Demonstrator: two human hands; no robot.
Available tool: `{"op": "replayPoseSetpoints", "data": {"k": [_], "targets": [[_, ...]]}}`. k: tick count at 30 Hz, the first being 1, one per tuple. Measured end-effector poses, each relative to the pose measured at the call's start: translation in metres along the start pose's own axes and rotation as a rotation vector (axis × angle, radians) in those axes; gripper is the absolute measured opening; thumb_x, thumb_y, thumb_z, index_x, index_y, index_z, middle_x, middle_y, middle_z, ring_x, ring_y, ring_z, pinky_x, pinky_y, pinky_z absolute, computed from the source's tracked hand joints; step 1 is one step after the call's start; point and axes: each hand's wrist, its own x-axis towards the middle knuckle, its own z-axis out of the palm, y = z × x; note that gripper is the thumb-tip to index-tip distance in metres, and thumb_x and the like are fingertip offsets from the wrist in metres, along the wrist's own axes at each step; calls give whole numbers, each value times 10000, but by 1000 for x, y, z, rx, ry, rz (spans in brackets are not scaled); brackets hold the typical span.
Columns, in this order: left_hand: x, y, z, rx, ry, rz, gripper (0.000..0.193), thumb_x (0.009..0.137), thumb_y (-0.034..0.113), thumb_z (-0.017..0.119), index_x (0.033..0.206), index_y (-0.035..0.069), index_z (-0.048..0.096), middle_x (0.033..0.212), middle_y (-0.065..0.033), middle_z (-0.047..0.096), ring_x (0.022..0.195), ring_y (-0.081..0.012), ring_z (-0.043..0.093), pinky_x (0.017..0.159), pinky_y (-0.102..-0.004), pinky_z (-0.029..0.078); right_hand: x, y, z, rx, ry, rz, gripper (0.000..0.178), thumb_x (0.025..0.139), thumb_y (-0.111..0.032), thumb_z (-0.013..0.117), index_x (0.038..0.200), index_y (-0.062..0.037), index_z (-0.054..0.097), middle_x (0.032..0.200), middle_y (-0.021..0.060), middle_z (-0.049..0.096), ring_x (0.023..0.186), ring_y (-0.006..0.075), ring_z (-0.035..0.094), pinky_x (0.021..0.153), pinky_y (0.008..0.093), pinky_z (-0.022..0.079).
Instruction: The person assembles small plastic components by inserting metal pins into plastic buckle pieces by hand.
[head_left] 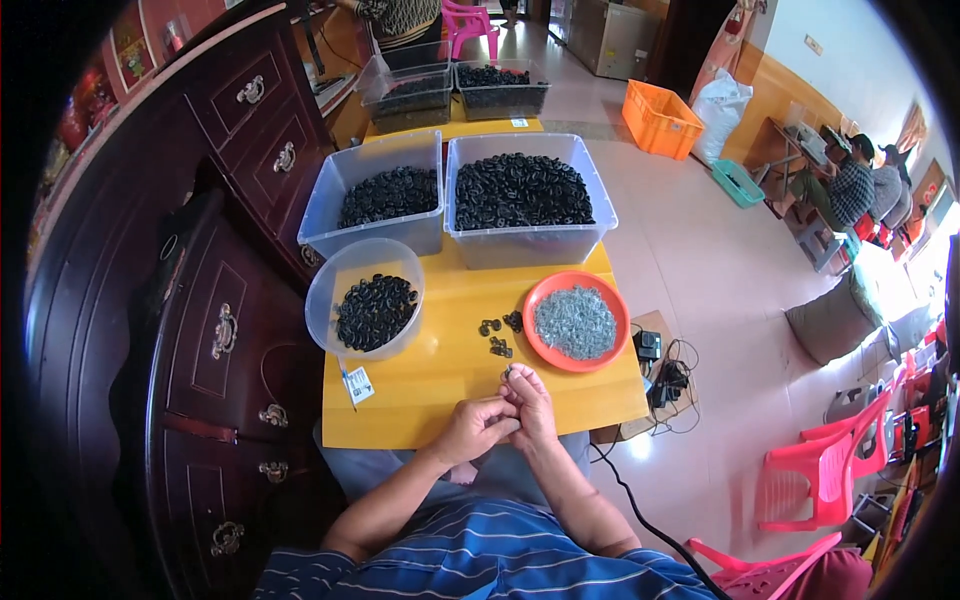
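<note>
Working at yellow table (pixel 420 418), approx. mid-view, w/ left clear bin (pixel 415 240) and right clear bin (pixel 530 248) side by side toward far end, both carrying heaps of black pieces (pixel 522 192). Nearer, on L side, round clear tub (pixel 316 305) w/ more of similar kind inside; across on R, orange-red bowl (pixel 622 320) w/ pile of tiny clear bits (pixel 576 322), close to table's R edge. Holding left hand (pixel 475 425) up against the other over near edge, w/ fingers mostly curled in; can't tell re: anything inside. Keeping right hand (pixel 532 402) nearly closed, thumb and finger in a pinch, apparently on small dark piece (pixel 508 371) at the very tips; too small to tell shape. Just beyond, loose dark pieces (pixel 500 347) in a few small clusters on bare tabletop betw. tub and bowl, mostly nearer bowl. Step in hand: prob. two-handed work on a single piece, not reaching for bowl, tub or bins. For next move, likely calls for steady R pinch, light L support, minimal force given tiny size, plus decent view of tips. Worth staying clear of loose clusters, prob. easily nudged by a knuckle.
</note>
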Motion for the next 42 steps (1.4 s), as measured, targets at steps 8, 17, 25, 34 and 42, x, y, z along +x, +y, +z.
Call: {"op": "replayPoseSetpoints", "data": {"k": [8,17,25,34,42], "targets": [[0,3,2,271,80,241,101,889,56,709,953,-21,693,918,-136,675,853,-284,680,766,-354,536,5,8,-10,88,1,53,143,981,-123,647,1114,-87,608,911,22,641,789,124,617,729,241,524],[-2,-7,-4,318,29,346,108,892,21,671,994,-10,674,933,-149,679,890,-317,682,802,-373,540,7,16,-17,125,-5,116,177,949,-107,652,1115,-88,595,923,26,617,826,136,594,772,257,518],[-6,-3,2,255,146,198,108,910,20,642,1018,12,640,867,-134,681,753,-246,695,684,-346,540,6,20,-15,153,-52,125,134,988,-104,623,1117,-77,602,922,24,618,798,117,593,718,235,511],[-3,-9,-13,273,-18,203,204,868,25,691,1070,2,696,910,-141,700,810,-233,701,720,-341,546,6,20,-19,102,-7,121,152,985,-117,637,1130,-78,613,944,27,644,813,121,625,721,235,530],[-7,-3,-18,176,-117,29,246,839,-11,706,1084,9,699,798,-84,674,700,-152,649,672,-304,536,-1,17,-13,67,6,148,151,982,-112,638,1127,-77,616,946,24,648,811,115,624,725,239,529]]}}
